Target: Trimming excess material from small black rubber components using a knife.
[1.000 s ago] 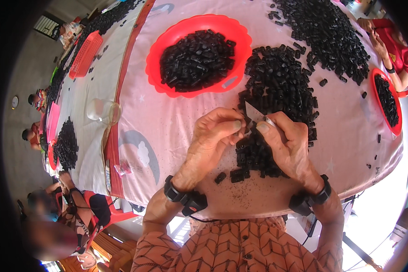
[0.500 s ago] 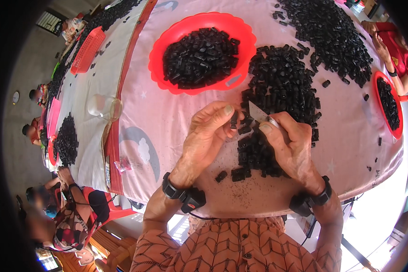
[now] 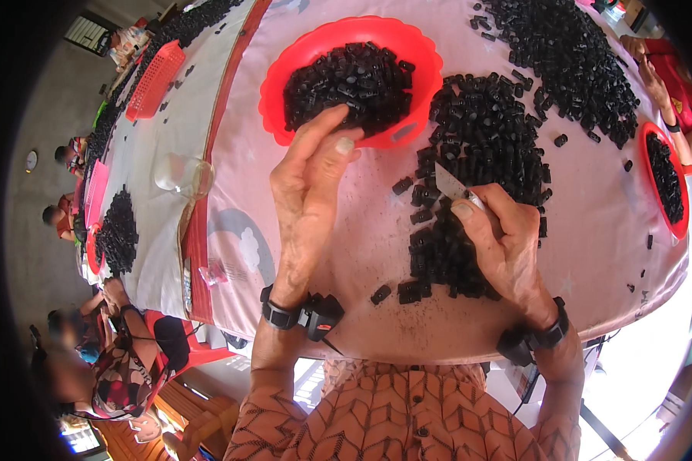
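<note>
My left hand (image 3: 306,184) reaches to the near rim of a scalloped red bowl (image 3: 273,84), fingers stretched out and apart, with no piece showing in it. Small black plastic pieces (image 3: 350,73) are heaped in the bowl. Closed round the handle of a small knife (image 3: 449,184) is my right hand (image 3: 507,238); the blade points up and left above a spread of similar black pieces (image 3: 484,138) on the pink tablecloth (image 3: 323,253). A few loose pieces lie between the bowl and the knife.
Another large pile of black pieces (image 3: 569,69) lies at the far right. A second red bowl (image 3: 680,223) stands by a person in red (image 3: 680,100). To the left are a clear container (image 3: 183,177), a red basket (image 3: 155,81) and a smaller pile (image 3: 118,230). Other people sit along the left.
My left hand has moved up and left to the bowl; the black piece it pinched no longer shows in its fingers. My right hand stays near the pile with the knife.
</note>
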